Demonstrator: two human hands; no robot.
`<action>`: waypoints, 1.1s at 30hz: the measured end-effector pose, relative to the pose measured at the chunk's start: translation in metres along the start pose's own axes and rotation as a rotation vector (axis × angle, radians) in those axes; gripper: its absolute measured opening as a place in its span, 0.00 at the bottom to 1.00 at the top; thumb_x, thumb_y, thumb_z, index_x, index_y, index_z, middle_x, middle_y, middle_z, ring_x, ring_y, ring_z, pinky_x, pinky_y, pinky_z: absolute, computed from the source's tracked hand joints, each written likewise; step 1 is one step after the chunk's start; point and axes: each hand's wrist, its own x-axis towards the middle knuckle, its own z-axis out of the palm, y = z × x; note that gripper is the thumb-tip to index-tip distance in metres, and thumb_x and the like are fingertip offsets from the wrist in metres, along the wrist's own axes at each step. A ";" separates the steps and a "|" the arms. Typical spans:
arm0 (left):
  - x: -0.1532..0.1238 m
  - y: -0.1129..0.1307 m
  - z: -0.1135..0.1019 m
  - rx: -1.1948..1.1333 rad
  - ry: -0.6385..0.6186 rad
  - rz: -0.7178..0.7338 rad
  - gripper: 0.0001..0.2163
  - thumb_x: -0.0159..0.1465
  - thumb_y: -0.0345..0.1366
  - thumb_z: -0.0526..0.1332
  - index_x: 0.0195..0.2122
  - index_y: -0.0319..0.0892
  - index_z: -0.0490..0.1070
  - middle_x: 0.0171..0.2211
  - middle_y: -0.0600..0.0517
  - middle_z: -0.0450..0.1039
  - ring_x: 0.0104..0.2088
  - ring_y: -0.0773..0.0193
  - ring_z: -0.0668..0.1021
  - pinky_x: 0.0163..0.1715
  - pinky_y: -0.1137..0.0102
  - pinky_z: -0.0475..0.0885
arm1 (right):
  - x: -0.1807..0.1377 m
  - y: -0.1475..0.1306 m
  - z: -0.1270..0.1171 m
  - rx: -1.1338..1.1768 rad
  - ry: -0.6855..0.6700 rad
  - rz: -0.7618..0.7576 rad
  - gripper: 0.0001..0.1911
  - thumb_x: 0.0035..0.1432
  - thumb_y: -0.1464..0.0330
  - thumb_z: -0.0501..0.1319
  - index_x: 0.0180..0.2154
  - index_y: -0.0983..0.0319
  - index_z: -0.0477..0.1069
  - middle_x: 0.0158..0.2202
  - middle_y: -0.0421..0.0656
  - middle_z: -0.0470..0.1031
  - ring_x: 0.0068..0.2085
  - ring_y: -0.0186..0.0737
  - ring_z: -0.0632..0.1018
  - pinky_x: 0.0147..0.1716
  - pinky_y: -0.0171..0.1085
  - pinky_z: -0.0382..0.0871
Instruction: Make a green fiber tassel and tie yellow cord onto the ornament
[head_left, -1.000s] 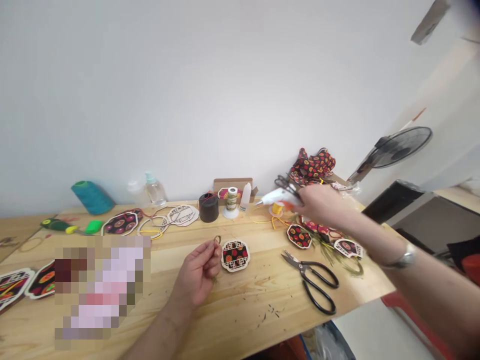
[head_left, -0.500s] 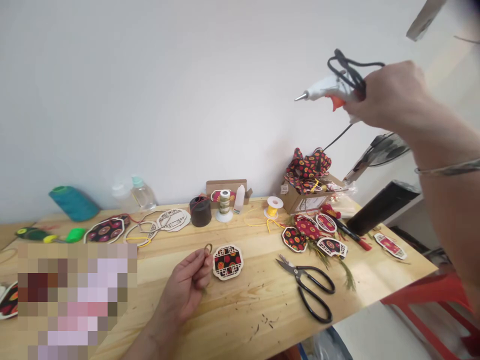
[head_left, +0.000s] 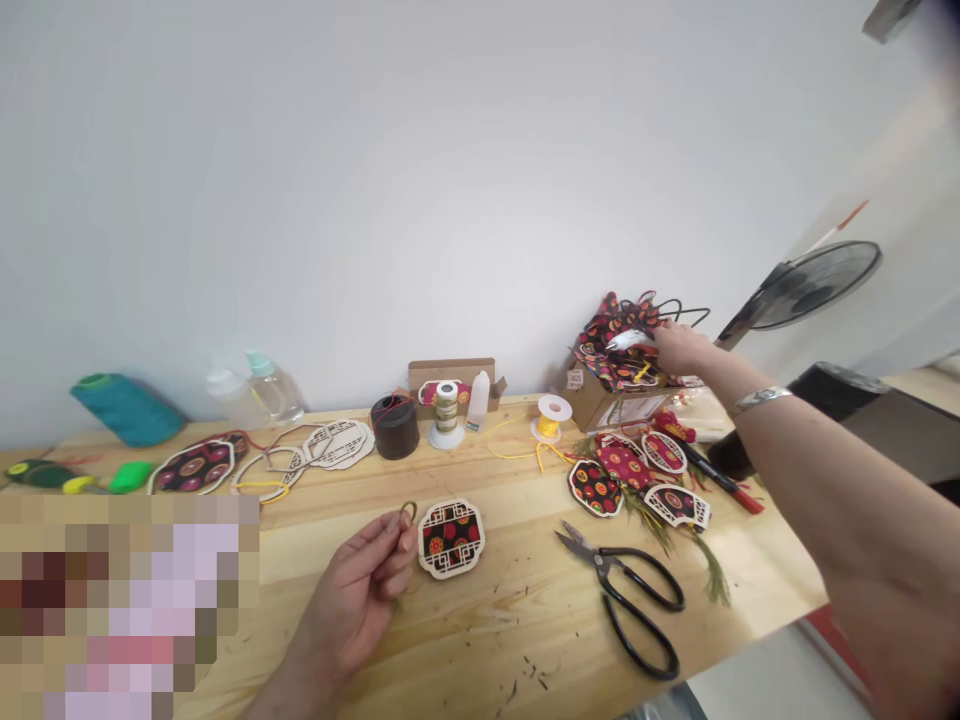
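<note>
Pinched in my left hand [head_left: 367, 575] is a small loop of olive cord [head_left: 409, 510], its top sticking up above the fingertips. Just right of those fingers lies a wooden lattice ornament [head_left: 451, 539] with dark patterned fabric inside. My right hand [head_left: 681, 350] reaches to the cardboard box [head_left: 611, 404] at the back right, gripping a white glue gun [head_left: 628, 341] that lies over the patterned fabric [head_left: 611, 315] in the box. The gun's handle is hidden by the hand.
Black-handled scissors [head_left: 637, 610] lie at front right, with dark scraps beside them. Several finished ornaments [head_left: 596, 487] cluster before the box. Thread spools, including a yellow one [head_left: 553, 415], and bottles line the wall. A fan [head_left: 817, 285] stands at right.
My right hand has brought the glue gun down from the air to the top of the box. The left hand keeps its pinch on the cord, nearly still.
</note>
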 end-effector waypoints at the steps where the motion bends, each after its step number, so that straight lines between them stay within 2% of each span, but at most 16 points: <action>1: 0.000 0.000 0.000 0.000 0.003 -0.001 0.07 0.48 0.27 0.69 0.26 0.33 0.73 0.19 0.55 0.62 0.16 0.79 0.56 0.12 0.83 0.51 | 0.001 0.002 0.001 -0.005 -0.030 0.005 0.19 0.55 0.66 0.59 0.45 0.72 0.69 0.46 0.63 0.70 0.47 0.56 0.72 0.41 0.45 0.67; 4: -0.002 0.001 0.002 0.004 0.001 -0.004 0.06 0.48 0.26 0.68 0.27 0.33 0.73 0.19 0.55 0.62 0.16 0.78 0.57 0.12 0.83 0.51 | -0.001 0.007 -0.011 -0.003 -0.070 -0.005 0.27 0.53 0.62 0.60 0.53 0.68 0.64 0.50 0.59 0.67 0.50 0.57 0.70 0.44 0.47 0.65; 6: -0.003 0.001 0.003 0.005 -0.005 -0.006 0.06 0.48 0.26 0.68 0.27 0.33 0.72 0.19 0.55 0.62 0.16 0.78 0.57 0.12 0.83 0.51 | -0.013 0.006 -0.025 -0.006 -0.027 0.021 0.33 0.51 0.62 0.62 0.57 0.64 0.58 0.56 0.59 0.62 0.53 0.61 0.67 0.44 0.51 0.65; 8: -0.005 0.001 0.005 0.008 -0.006 -0.005 0.05 0.49 0.25 0.67 0.27 0.33 0.72 0.19 0.55 0.62 0.16 0.78 0.57 0.12 0.83 0.51 | -0.034 -0.003 -0.042 -0.012 0.103 0.044 0.33 0.52 0.67 0.61 0.59 0.63 0.55 0.59 0.59 0.57 0.54 0.63 0.65 0.43 0.54 0.64; 9: -0.006 0.001 0.005 0.010 -0.004 -0.003 0.05 0.49 0.25 0.67 0.27 0.33 0.72 0.19 0.55 0.62 0.16 0.78 0.57 0.12 0.83 0.51 | -0.047 -0.011 -0.049 -0.009 0.202 0.036 0.31 0.54 0.68 0.59 0.59 0.64 0.56 0.59 0.60 0.57 0.53 0.62 0.66 0.43 0.54 0.64; 11: -0.007 0.000 0.007 0.014 -0.004 0.002 0.05 0.49 0.25 0.66 0.27 0.33 0.72 0.19 0.55 0.62 0.16 0.78 0.57 0.12 0.83 0.51 | -0.076 -0.032 -0.058 0.014 0.403 0.006 0.21 0.60 0.68 0.52 0.54 0.68 0.62 0.55 0.60 0.63 0.50 0.58 0.69 0.42 0.49 0.65; 12: -0.007 0.000 0.007 0.015 -0.007 0.002 0.05 0.50 0.25 0.66 0.27 0.33 0.72 0.19 0.55 0.63 0.16 0.78 0.57 0.12 0.83 0.51 | -0.090 -0.044 -0.058 0.044 0.449 0.019 0.18 0.62 0.66 0.49 0.49 0.68 0.67 0.50 0.59 0.68 0.47 0.55 0.71 0.41 0.46 0.65; 13: -0.007 0.000 0.007 0.016 -0.013 0.002 0.05 0.49 0.26 0.66 0.27 0.33 0.72 0.19 0.55 0.63 0.16 0.78 0.56 0.12 0.83 0.51 | -0.102 -0.056 -0.054 0.080 0.426 0.012 0.18 0.63 0.65 0.47 0.43 0.66 0.71 0.45 0.55 0.73 0.44 0.51 0.74 0.39 0.44 0.66; 14: -0.007 0.000 0.007 0.015 -0.021 0.002 0.05 0.49 0.26 0.67 0.28 0.33 0.73 0.19 0.55 0.63 0.16 0.78 0.56 0.12 0.83 0.51 | -0.113 -0.068 -0.046 0.125 0.333 -0.035 0.17 0.63 0.65 0.47 0.39 0.63 0.73 0.41 0.51 0.75 0.41 0.48 0.75 0.37 0.41 0.66; 16: -0.007 -0.001 0.008 0.012 -0.036 0.004 0.05 0.49 0.26 0.67 0.28 0.33 0.73 0.19 0.55 0.63 0.16 0.79 0.56 0.12 0.83 0.51 | -0.126 -0.089 -0.021 0.211 0.081 -0.128 0.15 0.61 0.66 0.50 0.36 0.59 0.75 0.39 0.45 0.78 0.38 0.44 0.76 0.36 0.37 0.66; 18: -0.007 -0.001 0.008 0.006 -0.043 0.007 0.05 0.48 0.26 0.67 0.27 0.33 0.73 0.19 0.55 0.63 0.16 0.79 0.56 0.12 0.83 0.51 | -0.130 -0.102 0.012 0.200 -0.133 -0.177 0.14 0.59 0.68 0.51 0.35 0.59 0.76 0.38 0.45 0.78 0.39 0.42 0.77 0.36 0.34 0.66; 19: -0.008 -0.001 0.008 0.004 -0.043 0.007 0.05 0.48 0.26 0.67 0.27 0.33 0.73 0.19 0.55 0.63 0.16 0.79 0.56 0.12 0.83 0.51 | -0.130 -0.106 0.028 0.183 -0.173 -0.169 0.13 0.59 0.68 0.52 0.34 0.60 0.76 0.37 0.46 0.79 0.38 0.42 0.77 0.35 0.34 0.66; 22: -0.008 -0.001 0.008 0.001 -0.040 0.007 0.05 0.47 0.26 0.67 0.26 0.33 0.73 0.19 0.55 0.63 0.16 0.79 0.56 0.12 0.83 0.51 | -0.125 -0.110 0.063 0.134 -0.201 -0.136 0.14 0.59 0.71 0.51 0.37 0.64 0.76 0.37 0.52 0.78 0.39 0.45 0.78 0.34 0.35 0.66; 24: -0.009 0.000 0.008 -0.004 -0.036 0.009 0.05 0.47 0.26 0.68 0.26 0.33 0.74 0.19 0.55 0.63 0.16 0.79 0.56 0.12 0.84 0.51 | -0.123 -0.110 0.072 0.101 -0.186 -0.129 0.16 0.59 0.74 0.50 0.43 0.65 0.74 0.40 0.54 0.77 0.41 0.46 0.78 0.35 0.36 0.66; 27: -0.009 0.000 0.007 -0.013 -0.032 0.007 0.06 0.47 0.26 0.68 0.26 0.33 0.74 0.19 0.55 0.64 0.16 0.79 0.56 0.12 0.84 0.51 | -0.120 -0.111 0.071 0.053 -0.163 -0.159 0.20 0.59 0.77 0.48 0.49 0.63 0.71 0.42 0.53 0.75 0.42 0.47 0.78 0.35 0.37 0.67; 33: -0.007 0.000 0.005 -0.019 -0.046 0.004 0.07 0.47 0.27 0.69 0.26 0.33 0.74 0.19 0.55 0.64 0.16 0.79 0.56 0.12 0.84 0.52 | -0.113 -0.119 0.069 -0.012 -0.139 -0.229 0.18 0.59 0.78 0.46 0.40 0.68 0.74 0.42 0.57 0.72 0.40 0.49 0.78 0.33 0.38 0.67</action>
